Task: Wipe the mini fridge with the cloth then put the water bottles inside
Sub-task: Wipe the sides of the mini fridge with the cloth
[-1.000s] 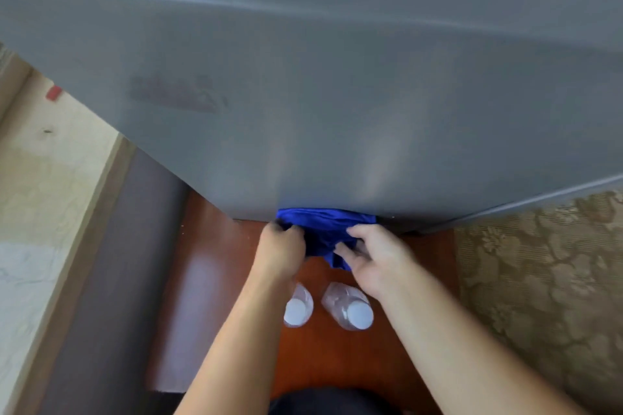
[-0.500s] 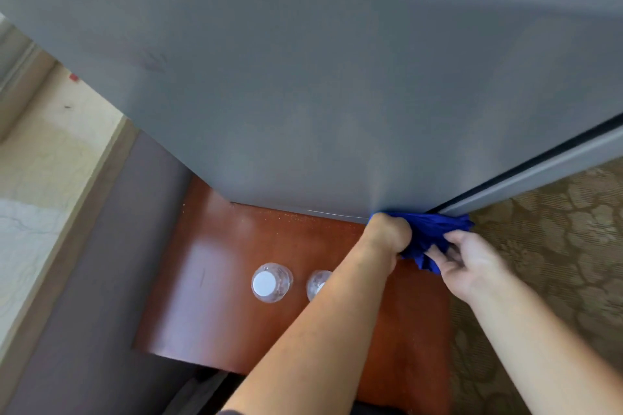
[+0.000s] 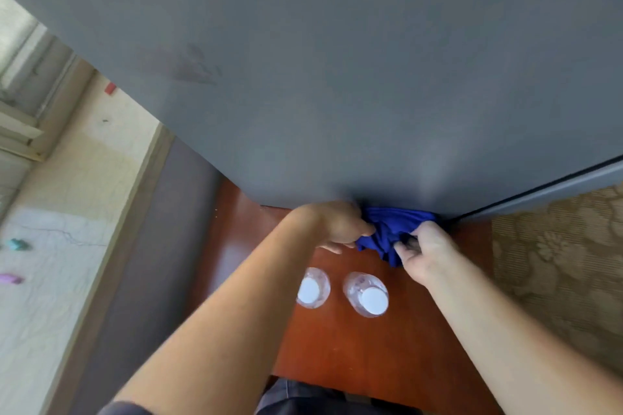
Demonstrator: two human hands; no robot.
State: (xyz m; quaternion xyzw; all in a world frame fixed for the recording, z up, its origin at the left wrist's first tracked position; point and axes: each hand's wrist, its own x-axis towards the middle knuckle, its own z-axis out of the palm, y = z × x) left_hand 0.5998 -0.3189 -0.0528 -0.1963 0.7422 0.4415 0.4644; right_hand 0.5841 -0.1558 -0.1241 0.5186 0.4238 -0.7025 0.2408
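The grey mini fridge (image 3: 337,77) fills the upper view, seen from above, with its door shut. A bunched blue cloth (image 3: 392,229) is pressed against the bottom edge of its grey side. My left hand (image 3: 333,224) grips the cloth's left part and my right hand (image 3: 426,251) holds its right part. Two clear water bottles with white caps stand upright on the red-brown wooden top (image 3: 371,364) just below my hands: the left bottle (image 3: 312,288) and the right bottle (image 3: 369,295).
A patterned beige carpet (image 3: 559,263) lies to the right. On the left are a grey strip of floor (image 3: 141,280), a pale marble sill (image 3: 57,229) with small coloured items, and a window frame (image 3: 20,77). Dark trousers (image 3: 303,397) show at the bottom.
Both hands slid the cloth right along the fridge's lower edge toward its corner, then back left a little. The view shifted, so the bottles now sit directly under my hands.
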